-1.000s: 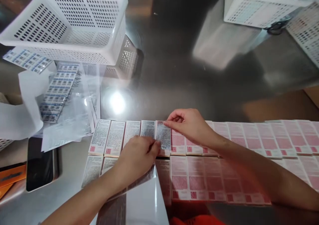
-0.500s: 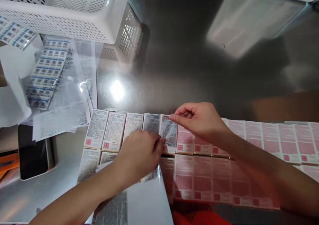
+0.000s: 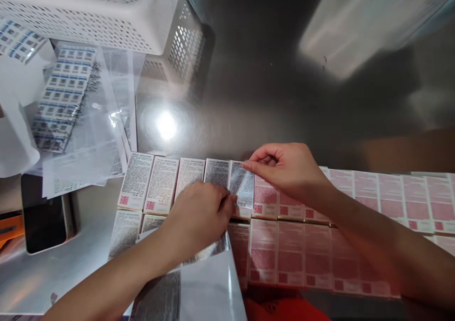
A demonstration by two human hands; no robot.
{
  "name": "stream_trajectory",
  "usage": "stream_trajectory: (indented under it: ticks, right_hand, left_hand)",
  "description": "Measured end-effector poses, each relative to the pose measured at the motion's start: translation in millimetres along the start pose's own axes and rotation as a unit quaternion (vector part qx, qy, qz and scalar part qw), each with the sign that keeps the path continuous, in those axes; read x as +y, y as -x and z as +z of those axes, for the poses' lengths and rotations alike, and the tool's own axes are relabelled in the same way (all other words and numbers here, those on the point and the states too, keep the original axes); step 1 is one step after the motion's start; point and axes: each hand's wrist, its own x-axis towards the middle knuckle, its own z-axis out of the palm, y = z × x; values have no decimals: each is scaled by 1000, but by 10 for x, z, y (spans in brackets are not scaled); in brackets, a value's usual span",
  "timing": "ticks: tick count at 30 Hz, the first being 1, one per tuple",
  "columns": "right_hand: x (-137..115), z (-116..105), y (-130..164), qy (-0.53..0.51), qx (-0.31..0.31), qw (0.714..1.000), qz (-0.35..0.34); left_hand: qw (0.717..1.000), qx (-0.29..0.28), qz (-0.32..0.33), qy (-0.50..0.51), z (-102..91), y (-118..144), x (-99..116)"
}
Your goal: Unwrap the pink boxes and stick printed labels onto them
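Observation:
Two rows of small boxes [image 3: 137, 181] lie side by side; those at the left carry printed dark text and a red code, those at the right show pink faces. A clear printed label [image 3: 242, 181] lies over one box in the upper row. My right hand [image 3: 284, 169] pinches its top edge between thumb and forefinger. My left hand [image 3: 202, 212] is closed at the label's lower left, fingertips partly hidden, thumb touching it. Beneath my left forearm is a sheet of labels [image 3: 209, 283] with a white bare part.
A white perforated basket [image 3: 142, 27] stands at the upper left. Below it lie a strip of code stickers [image 3: 66, 98] and loose clear sheets [image 3: 95, 136]. A phone [image 3: 42, 216] rests at the left beside an orange object [image 3: 10, 228]. The metal tabletop [image 3: 249, 98] reflects light.
The view has shifted slightly. Both hands keep nearly the same place at the label; my right thumb still holds its top edge.

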Motion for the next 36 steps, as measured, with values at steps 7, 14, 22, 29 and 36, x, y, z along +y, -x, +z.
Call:
stream_trajectory:
  ticks: [7, 14, 22, 29, 36]
  right_hand:
    - [-2, 2, 8, 7, 0, 1000, 0]
    - [2, 13, 6, 10, 6, 1000, -3]
    - [-6, -2, 19, 5, 3, 1000, -3]
    - [37, -71, -3, -47, -4, 999, 0]
    - [60, -44, 20, -17, 11, 999, -32]
  left_hand:
    - [1000, -5, -3, 11, -11, -2, 17]
    - [1000, -16, -6, 7, -28, 5, 5]
    - [999, -31, -17, 25, -66, -7, 33]
    - [998, -46, -30, 35, -55, -19, 16]
    - [997, -40, -52, 47, -35, -1, -6]
